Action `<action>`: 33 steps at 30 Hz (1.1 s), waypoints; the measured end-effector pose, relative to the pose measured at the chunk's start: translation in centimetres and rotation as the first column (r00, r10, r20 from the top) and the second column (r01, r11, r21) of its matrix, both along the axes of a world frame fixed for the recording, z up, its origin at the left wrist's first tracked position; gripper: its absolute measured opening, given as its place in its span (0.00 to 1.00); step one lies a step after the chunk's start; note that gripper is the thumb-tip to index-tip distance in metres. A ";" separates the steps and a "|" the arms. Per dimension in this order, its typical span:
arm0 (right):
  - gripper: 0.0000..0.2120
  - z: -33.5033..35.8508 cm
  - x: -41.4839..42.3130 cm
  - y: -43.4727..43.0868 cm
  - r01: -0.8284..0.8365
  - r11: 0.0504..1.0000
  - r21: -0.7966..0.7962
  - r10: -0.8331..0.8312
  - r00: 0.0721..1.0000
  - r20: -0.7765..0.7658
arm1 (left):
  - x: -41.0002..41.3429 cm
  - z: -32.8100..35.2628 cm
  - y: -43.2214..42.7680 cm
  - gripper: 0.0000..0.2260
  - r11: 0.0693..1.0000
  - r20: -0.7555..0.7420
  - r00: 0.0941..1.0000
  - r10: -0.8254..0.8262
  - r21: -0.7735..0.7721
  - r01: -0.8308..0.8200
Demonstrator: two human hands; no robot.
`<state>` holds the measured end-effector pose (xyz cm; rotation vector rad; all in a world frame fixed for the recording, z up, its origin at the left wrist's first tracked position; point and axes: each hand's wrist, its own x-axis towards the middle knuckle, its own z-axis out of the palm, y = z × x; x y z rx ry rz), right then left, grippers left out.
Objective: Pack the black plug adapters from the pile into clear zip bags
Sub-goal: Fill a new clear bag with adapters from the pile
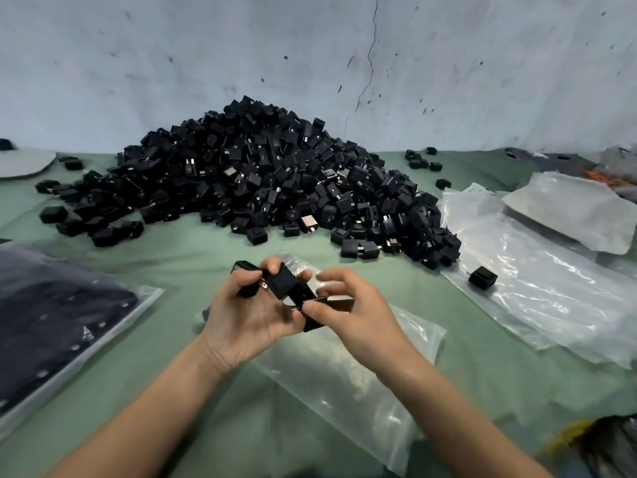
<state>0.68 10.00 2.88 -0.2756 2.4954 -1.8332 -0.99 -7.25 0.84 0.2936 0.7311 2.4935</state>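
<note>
Cloth [193, 246] under adapter pile [262, 174], cracked wall [206, 56] behind

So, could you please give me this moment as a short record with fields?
surface: green cloth
pile: black adapters heaped at far centre
left grip: holds several adapters
right grip: pinches one adapter beside them
near centre: clear bag, lying flat
right side: more clear bags, one stray adapter on top
left side: bag with dark contents
</note>
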 end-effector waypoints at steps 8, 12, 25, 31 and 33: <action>0.07 -0.7 0.5 1.0 0.057 0.961 -0.269 -0.054 0.998 0.018 | -0.6 -0.8 -0.3 0.14 0.997 0.071 0.995 0.069 -0.047 -0.066; 0.06 -0.9 1.2 5.7 0.250 0.885 -0.392 -0.248 0.967 0.057 | -1.2 -0.9 -1.1 0.13 0.998 0.084 0.994 0.070 -0.004 -0.070; 0.17 -2.5 6.5 12.6 0.074 0.994 -0.077 -0.031 0.888 0.460 | -3.8 -2.5 -7.5 0.08 0.879 0.107 0.903 0.415 0.210 -0.429; 0.21 -3.5 5.4 7.5 0.090 0.902 -0.421 0.107 0.900 0.422 | -3.9 -2.8 -7.5 0.07 0.867 0.089 0.888 0.450 0.195 -0.459; 0.23 -3.6 5.2 7.0 0.021 0.996 -0.092 0.003 0.968 0.250 | -3.8 -2.7 -7.4 0.09 0.869 0.089 0.890 0.447 0.193 -0.456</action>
